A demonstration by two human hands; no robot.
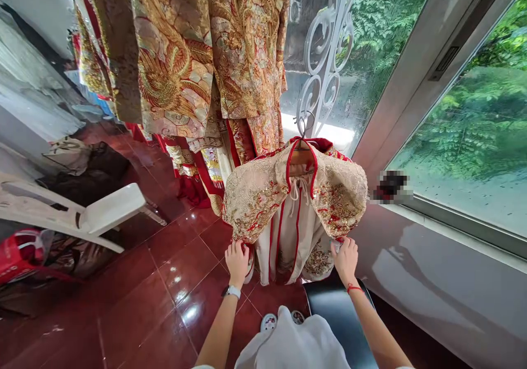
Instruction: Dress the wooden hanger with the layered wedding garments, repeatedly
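Observation:
A cream embroidered jacket (255, 193) with red piping and gold beadwork hangs in front of me from a hanger (302, 130), whose hook meets a white scrolled metal stand. My left hand (237, 262) is closed on the jacket's lower front edge at the left. On the right side, my right hand (345, 256) grips the matching edge. Between my hands the jacket's front stands apart, showing a pale lining with red strips and a tied cord (295, 196) below the collar. My fingertips are partly hidden by the cloth.
Gold embroidered robes (173, 72) hang at the back left. A white chair (115, 207) and a red bag (20, 253) stand at the left. A black seat (337, 314) is close by my right arm. Windows (473, 127) line the right wall (453, 281).

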